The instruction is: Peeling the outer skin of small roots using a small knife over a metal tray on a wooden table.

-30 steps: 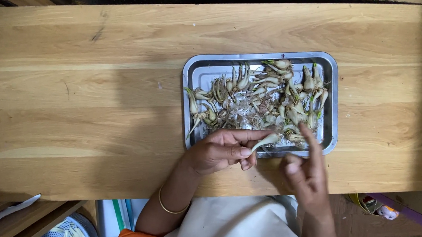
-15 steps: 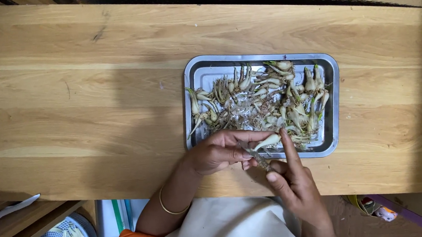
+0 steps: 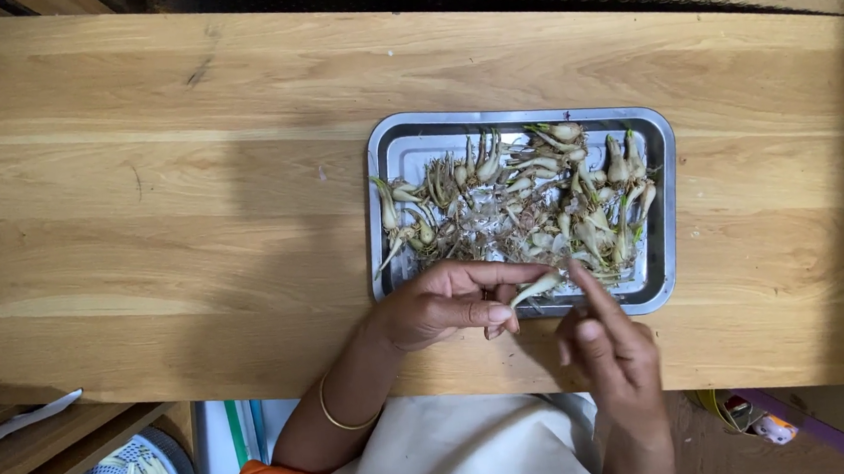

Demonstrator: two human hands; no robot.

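A: Where is the bulb?
B: The left hand [image 3: 442, 304] pinches a small pale bulb [image 3: 536, 287] at the metal tray's [image 3: 663, 210] near edge; its long axis runs left-right, tilted slightly.
A: The right hand [image 3: 606, 348]?
B: Forefinger extended beside the bulb; grip unclear.
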